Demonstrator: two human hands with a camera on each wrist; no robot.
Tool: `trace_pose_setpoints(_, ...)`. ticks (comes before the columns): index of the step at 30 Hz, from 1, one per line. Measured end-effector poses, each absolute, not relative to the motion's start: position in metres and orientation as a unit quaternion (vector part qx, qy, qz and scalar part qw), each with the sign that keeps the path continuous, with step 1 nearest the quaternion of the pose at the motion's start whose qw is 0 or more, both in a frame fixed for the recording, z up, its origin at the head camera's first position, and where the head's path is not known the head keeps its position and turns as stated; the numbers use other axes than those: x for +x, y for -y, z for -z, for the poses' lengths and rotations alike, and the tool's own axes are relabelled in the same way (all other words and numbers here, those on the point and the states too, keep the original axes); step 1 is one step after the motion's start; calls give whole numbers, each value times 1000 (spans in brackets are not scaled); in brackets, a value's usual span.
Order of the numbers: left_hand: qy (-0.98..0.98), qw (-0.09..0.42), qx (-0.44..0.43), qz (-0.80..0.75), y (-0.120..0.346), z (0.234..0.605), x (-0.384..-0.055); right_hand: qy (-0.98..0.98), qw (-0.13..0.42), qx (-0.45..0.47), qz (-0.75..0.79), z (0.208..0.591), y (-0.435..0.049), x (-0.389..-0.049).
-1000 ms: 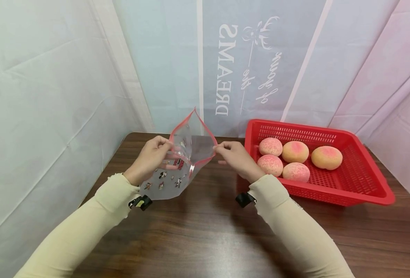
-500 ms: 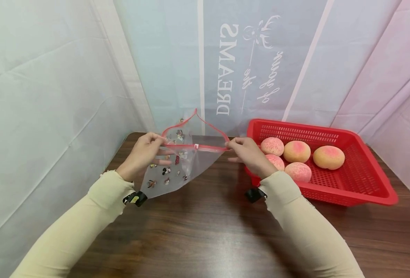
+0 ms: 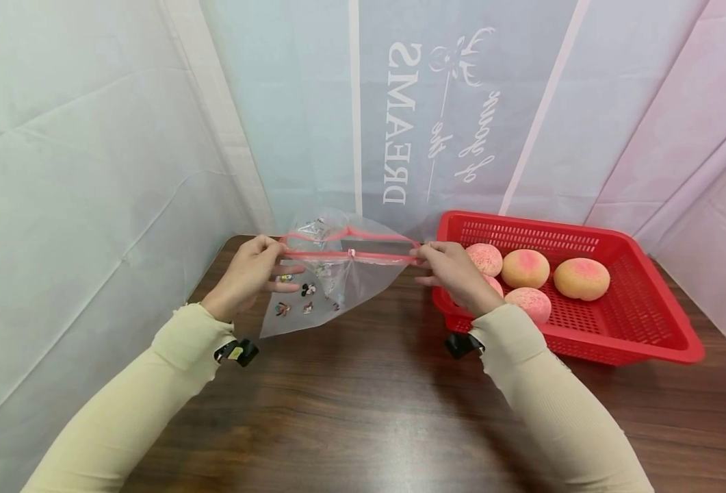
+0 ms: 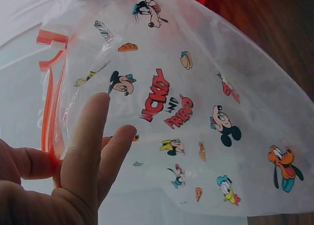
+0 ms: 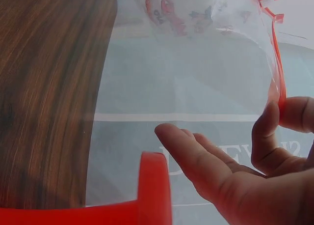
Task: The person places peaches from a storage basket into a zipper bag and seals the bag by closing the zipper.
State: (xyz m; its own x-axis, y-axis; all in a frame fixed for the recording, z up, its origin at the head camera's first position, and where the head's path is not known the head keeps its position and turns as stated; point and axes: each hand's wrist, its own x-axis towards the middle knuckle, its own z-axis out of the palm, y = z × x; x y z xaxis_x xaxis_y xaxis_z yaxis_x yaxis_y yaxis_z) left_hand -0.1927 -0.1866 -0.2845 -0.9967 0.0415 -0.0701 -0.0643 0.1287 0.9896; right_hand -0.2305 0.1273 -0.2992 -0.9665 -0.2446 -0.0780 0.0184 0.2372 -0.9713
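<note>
Between the two hands a clear zip bag [image 3: 363, 291] with a red seal and printed cartoon figures is stretched out sideways, its mouth a narrow gap. My left hand [image 3: 245, 274] pinches the left end of the red seal with thumb and forefinger, the other fingers extended along the bag. At the opposite end, my right hand [image 3: 455, 274] pinches the seal likewise, close to the red basket's left rim. Cartoon prints and red lettering [image 4: 167, 99] fill the left wrist view. In the right wrist view the red seal [image 5: 278, 63] runs down to the thumb and forefinger.
A red perforated basket [image 3: 652, 329] stands on the right of the wooden table [image 3: 363, 418], holding several peach-like pink and yellow round buns [image 3: 525, 268]. Pale cloth with lettering [image 3: 399, 123] hangs behind the table, and white cloth [image 3: 92, 205] lines the left side.
Both hands have moved apart, the right one toward the basket, the left one slightly left. The bag's mouth has gone from a wide diamond to a narrow, taut slit.
</note>
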Motion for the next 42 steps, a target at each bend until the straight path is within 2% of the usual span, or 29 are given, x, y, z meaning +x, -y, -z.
trace_pose_setpoints(9,-759,52,0,-649,179,280,-195,-788,107,-75,602,295,-117,-230)
trace_pose_setpoints(29,-805,74,30,-588,152,232,-218,-798,105,-134,579,255,-89,-230)
trace_pose_setpoints(42,-802,68,17,-593,152,238,-229,-815,101,-122,558,252,-102,-232)
